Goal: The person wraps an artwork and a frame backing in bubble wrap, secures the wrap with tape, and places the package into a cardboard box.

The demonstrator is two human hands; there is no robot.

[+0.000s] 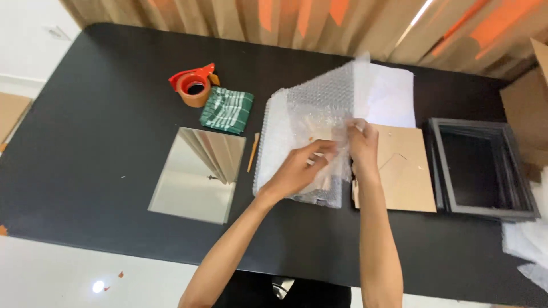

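A sheet of clear bubble wrap (302, 114) lies in the middle of the black table (103, 114), partly lifted and folded over a flat brown object inside it. My left hand (297, 168) rests on the wrap and pinches it near the middle. My right hand (362, 145) grips the wrap's right edge and holds it up. Just right of my hands lies a brown backing board (405, 171). White paper (391, 94) shows behind the wrap.
A mirror pane (200, 174) lies flat to the left, with a thin wooden stick (253, 151) beside it. A red tape dispenser (194, 85) and a folded green cloth (227, 110) sit behind it. Black frames (482, 168) are stacked at the right, near a cardboard box (528, 108).
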